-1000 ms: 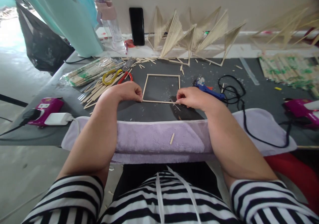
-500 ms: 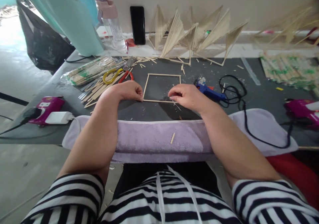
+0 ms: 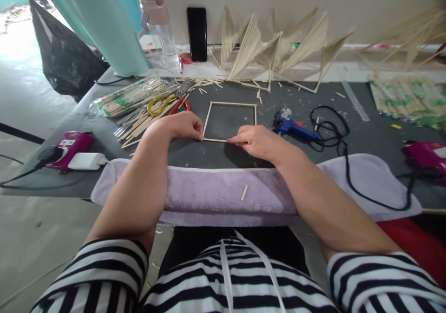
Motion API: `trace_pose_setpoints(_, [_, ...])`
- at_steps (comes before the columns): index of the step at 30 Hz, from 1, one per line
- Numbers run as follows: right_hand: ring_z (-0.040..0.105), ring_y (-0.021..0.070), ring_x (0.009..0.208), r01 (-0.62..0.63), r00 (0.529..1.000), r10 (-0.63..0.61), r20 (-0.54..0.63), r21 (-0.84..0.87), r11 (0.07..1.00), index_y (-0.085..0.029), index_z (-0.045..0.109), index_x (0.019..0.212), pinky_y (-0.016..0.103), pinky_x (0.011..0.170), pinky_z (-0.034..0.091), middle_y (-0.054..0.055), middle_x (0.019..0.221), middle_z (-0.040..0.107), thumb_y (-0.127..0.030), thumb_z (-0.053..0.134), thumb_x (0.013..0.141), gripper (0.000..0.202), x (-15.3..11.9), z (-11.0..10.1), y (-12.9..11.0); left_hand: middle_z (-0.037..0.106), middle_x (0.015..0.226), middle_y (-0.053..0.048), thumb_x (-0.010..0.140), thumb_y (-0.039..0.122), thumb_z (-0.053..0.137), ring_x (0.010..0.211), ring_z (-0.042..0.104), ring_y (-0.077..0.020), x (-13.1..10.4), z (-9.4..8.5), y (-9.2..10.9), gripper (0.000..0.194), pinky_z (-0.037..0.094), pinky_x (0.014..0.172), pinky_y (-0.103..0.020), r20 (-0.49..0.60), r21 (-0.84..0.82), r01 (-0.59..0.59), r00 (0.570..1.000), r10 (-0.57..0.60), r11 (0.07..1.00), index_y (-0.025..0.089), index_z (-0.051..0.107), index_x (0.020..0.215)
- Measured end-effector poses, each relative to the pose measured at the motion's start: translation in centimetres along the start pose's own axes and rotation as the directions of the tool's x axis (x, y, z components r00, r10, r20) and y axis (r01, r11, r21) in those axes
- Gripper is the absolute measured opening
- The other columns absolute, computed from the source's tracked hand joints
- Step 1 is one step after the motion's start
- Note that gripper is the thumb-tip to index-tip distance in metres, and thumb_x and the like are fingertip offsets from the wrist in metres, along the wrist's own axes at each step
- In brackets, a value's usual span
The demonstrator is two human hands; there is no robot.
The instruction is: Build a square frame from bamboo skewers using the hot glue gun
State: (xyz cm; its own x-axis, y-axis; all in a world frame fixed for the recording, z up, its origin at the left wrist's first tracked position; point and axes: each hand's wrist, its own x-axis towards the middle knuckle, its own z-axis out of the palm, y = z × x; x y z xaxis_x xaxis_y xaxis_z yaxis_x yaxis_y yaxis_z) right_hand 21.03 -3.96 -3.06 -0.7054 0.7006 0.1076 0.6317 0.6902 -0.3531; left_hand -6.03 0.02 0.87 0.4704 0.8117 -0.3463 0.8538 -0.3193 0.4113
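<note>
A square frame of thin wooden sticks (image 3: 233,103) lies flat on the dark table in front of me. Its near left corner is pinched between the thumb and fingers of my left hand (image 3: 188,126). My right hand (image 3: 256,141) has its fingertips closed on the near stick, right of the middle, and covers the near right corner. To the right of the frame rests a blue glue gun (image 3: 296,129) with a black cord. Scissors with yellow and red handles (image 3: 167,105) lie on loose sticks (image 3: 139,129) to the left.
Folded stick structures (image 3: 275,48) stand along the wall beside a phone (image 3: 197,34) and a clear bottle (image 3: 160,34). Bagged sticks (image 3: 130,97) lie left, with more packs (image 3: 407,99) at right. A purple towel (image 3: 216,194) covers the front edge, near a magenta power socket (image 3: 71,148).
My right hand has slid left along the near stick, away from the corner. The thin glue strands at its fingertips no longer show. My left hand keeps its corner. The view has shifted slightly.
</note>
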Motion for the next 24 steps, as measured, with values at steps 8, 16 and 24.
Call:
trace_pose_setpoints(8, [0.064,0.0151,0.082,-0.019,0.999,0.021,0.045,-0.049,0.999,-0.025,0.076,0.116,0.025,0.071,0.044,0.006,0.094,0.069,-0.01,0.054,0.092,0.036,0.0,-0.3,-0.7,0.07,0.075,0.002,0.069,0.042,0.063,0.074,0.061,-0.0146,-0.8,-0.5,0.0,0.027,0.041,0.067,-0.022,0.038,-0.078,0.006,0.999,-0.003,0.997,0.02,0.073,0.08])
trace_pose_setpoints(16, [0.062,0.0151,0.081,-0.003,0.999,0.006,0.049,-0.063,0.998,-0.024,0.077,0.114,0.025,0.07,0.043,0.007,0.093,0.068,-0.011,0.055,0.092,0.034,0.1,-0.4,-0.8,0.072,0.082,0.002,0.068,0.04,0.065,0.077,0.063,-0.0143,-0.9,-0.5,0.1,0.028,0.042,0.069,-0.022,0.005,-0.039,-0.031,0.999,0.032,0.999,0.021,0.072,0.088])
trace_pose_setpoints(24, [0.064,0.0163,0.084,-0.012,0.996,0.018,0.083,-0.076,0.997,-0.021,0.076,0.117,0.026,0.072,0.044,0.009,0.096,0.069,-0.011,0.055,0.092,0.034,0.1,-0.6,-1.0,0.068,0.082,0.001,0.062,0.04,0.074,0.077,0.06,-0.0164,-1.1,-0.7,-0.5,0.033,0.039,0.064,-0.024,-0.098,0.173,0.092,0.992,-0.076,0.981,0.023,0.07,0.09])
